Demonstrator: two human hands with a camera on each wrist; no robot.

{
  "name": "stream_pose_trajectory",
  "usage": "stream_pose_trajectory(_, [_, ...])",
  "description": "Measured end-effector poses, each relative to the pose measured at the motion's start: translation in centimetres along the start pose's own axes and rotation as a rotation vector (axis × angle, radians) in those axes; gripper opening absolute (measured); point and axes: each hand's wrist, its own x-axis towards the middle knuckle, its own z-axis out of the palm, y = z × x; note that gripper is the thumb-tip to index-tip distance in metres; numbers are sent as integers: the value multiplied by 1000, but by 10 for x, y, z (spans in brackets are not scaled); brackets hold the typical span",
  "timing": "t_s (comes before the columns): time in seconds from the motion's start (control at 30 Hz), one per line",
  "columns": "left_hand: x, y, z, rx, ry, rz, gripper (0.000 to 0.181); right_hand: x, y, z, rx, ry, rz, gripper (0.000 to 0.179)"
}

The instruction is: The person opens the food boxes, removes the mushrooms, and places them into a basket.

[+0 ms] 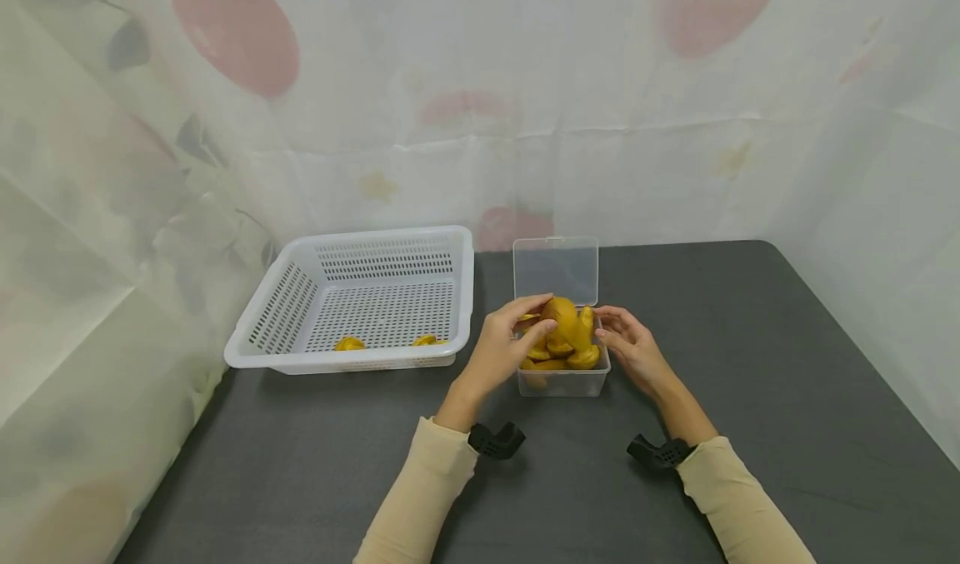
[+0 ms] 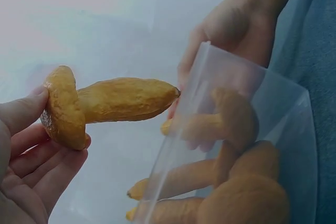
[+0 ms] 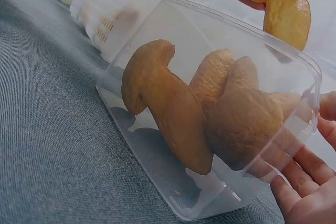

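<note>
My left hand [image 1: 506,339] pinches a yellow-brown mushroom [image 2: 126,99] by its cap, thumb on one side and fingers on the other. Its thick stem points toward the right hand, above a clear plastic box [image 1: 562,385]. More mushrooms [image 3: 168,108] of the same kind lie heaped inside, some stems reaching up past the rim. At the right side of the box, my right hand [image 1: 633,351] rests its fairly straight fingers against the wall, near the rim. The box's hinged lid [image 1: 557,271] stands raised at the back.
A white perforated basket [image 1: 348,364] stands to the left, with a few yellow-brown pieces [image 1: 349,343] showing near its front wall. Both stand on a dark grey table [image 1: 360,464]. Patterned cloth [image 1: 600,156] hangs behind and at the sides.
</note>
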Motion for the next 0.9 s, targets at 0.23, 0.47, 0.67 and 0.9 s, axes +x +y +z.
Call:
stream_pose_trajectory(0.23, [0, -1, -13, -13, 51, 13, 41, -1, 0, 0, -8, 3, 0, 27])
stream_pose_trajectory(0.47, [0, -4, -28, 6, 118, 16, 41, 0, 1, -2, -30, -3, 9, 27])
stream_pose_trajectory(0.67, [-1, -6, -42, -20, 173, -32, 43, 0, 1, -2, -39, -13, 0, 26])
stream_pose_trajectory(0.9, [-3, -7, -55, -24, 233, -42, 43, -1, 1, -2, -21, -10, -4, 23])
